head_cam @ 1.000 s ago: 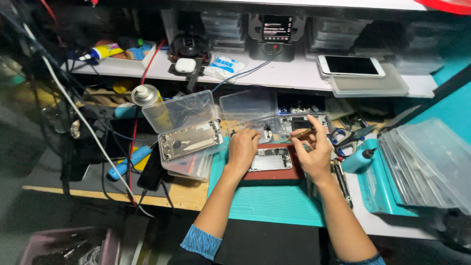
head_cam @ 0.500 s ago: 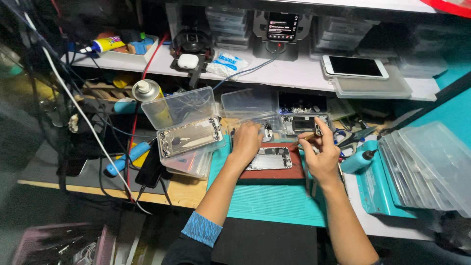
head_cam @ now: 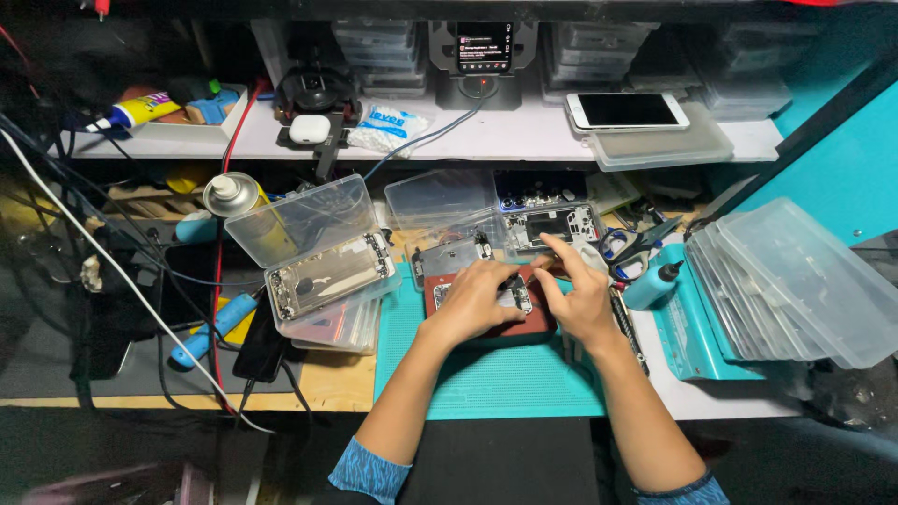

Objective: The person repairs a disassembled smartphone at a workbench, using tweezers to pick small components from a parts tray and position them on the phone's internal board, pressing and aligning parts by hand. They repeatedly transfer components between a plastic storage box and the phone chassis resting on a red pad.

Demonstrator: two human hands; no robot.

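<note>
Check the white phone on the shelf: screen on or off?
Off. The white phone lies flat, face up, on a clear case, its screen uniformly dark.

An opened grey metal phone body [head_cam: 513, 297] lies on a dark red rectangular pad [head_cam: 535, 325], which sits on a teal cutting mat [head_cam: 486, 379] at the bench's front edge. The left hand [head_cam: 472, 301] rests on the phone body's left part; the right hand [head_cam: 580, 297] is just to its right. Left of the mat, a clear plastic lidded box [head_cam: 313, 245] holds a silver phone back housing [head_cam: 329, 276]. Behind the pad lies another stripped phone frame [head_cam: 552, 224]. Right of the mat leans a stack of clear plastic trays [head_cam: 795, 281]. On the shelf behind, a white smartphone [head_cam: 627, 110] lies on a clear flat case [head_cam: 664, 148]
</note>
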